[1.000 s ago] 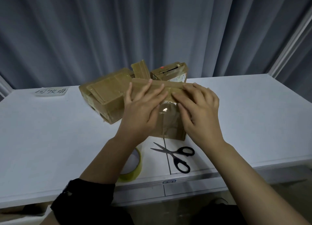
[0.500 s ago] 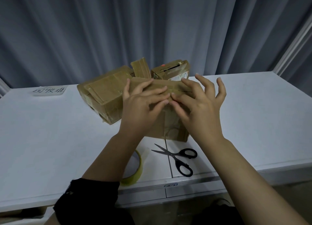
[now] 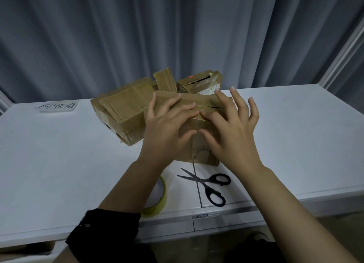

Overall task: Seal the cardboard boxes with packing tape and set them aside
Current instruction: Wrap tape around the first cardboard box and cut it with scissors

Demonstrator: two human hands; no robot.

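A grey-blue curtain [image 3: 177, 36] hangs in heavy vertical folds across the whole back, with a pale upright frame [image 3: 342, 51] slanting at the right edge. Before it stands a white counter [image 3: 59, 164], two panels meeting at a dark seam [image 3: 199, 193], a handwritten paper label [image 3: 57, 106] at its far left corner. The light is dim; brownish floor [image 3: 346, 229] shows below at the right.

Left hand [image 3: 167, 128] lies flat; right hand [image 3: 234, 132] splays its fingers upward.

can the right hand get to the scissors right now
Probably yes: the right hand is open, holding nothing, and the scissors lie uncovered on the table just this side of the box.
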